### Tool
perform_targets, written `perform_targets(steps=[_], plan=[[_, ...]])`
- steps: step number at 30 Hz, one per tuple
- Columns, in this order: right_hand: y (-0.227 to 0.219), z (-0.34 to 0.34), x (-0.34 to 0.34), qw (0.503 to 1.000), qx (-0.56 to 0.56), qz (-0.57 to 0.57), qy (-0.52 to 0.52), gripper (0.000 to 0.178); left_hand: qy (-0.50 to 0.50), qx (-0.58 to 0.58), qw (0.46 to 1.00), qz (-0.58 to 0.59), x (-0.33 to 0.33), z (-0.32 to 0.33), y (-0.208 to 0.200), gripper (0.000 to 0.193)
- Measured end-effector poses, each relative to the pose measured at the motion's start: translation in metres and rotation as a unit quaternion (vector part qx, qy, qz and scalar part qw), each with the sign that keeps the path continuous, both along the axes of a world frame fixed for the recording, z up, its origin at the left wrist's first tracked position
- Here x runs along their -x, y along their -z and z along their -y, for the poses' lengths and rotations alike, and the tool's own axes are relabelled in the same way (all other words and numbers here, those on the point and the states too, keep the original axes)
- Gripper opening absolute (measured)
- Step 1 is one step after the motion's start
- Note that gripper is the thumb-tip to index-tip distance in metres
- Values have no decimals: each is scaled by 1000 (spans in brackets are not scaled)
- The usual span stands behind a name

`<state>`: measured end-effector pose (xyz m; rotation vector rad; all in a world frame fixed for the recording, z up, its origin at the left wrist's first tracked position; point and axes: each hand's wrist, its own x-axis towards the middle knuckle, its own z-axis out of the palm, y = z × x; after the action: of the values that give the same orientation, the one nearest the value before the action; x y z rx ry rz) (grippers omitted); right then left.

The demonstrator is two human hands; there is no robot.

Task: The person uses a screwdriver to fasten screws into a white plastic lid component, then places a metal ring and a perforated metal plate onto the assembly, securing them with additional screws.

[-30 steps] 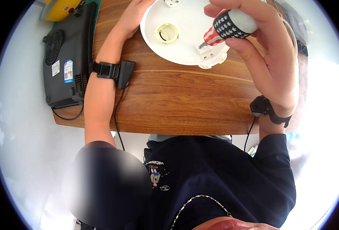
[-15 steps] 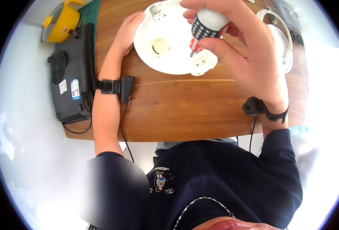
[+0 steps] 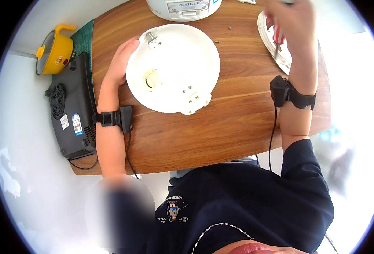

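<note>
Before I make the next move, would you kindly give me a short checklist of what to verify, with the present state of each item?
1. Left hand at the round white cover: ok, it touches the left rim.
2. Screwdriver in the grip of the right hand: ok, held with its shaft pointing down.
3. Screwdriver clear of the cover: ok, it is off to the right.
4. Screwdriver tip apart from the white ring: cannot tell, they overlap in this view.
5. Small screw-like pieces gathered together: not ok, two lie apart on the wooden table.
</note>
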<state>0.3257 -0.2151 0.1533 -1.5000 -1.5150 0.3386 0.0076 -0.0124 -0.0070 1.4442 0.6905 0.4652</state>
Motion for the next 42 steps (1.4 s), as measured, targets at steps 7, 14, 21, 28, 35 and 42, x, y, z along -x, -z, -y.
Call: perform_targets(steps=[7,14,21,28,35,42], plan=[[81,-42,-13,956,190,222,-13,19,-1,15,1000,-6,2,-1,3,45],[113,-48,-11,936,247,247,-31,16,9,16,1000,2,2,4,-3,45],[116,-52,-7,934,265,232,-66,16,7,-17,1000,2,0,6,-6,42],[120,-59,-5,949,222,216,-64,15,12,-36,999,9,6,4,1,41],[68,-48,36,965,218,126,71,18,18,-33,999,4,3,0,7,38],[61,-72,103,967,151,146,-145,14,48,-43,998,13,6,-8,14,35]])
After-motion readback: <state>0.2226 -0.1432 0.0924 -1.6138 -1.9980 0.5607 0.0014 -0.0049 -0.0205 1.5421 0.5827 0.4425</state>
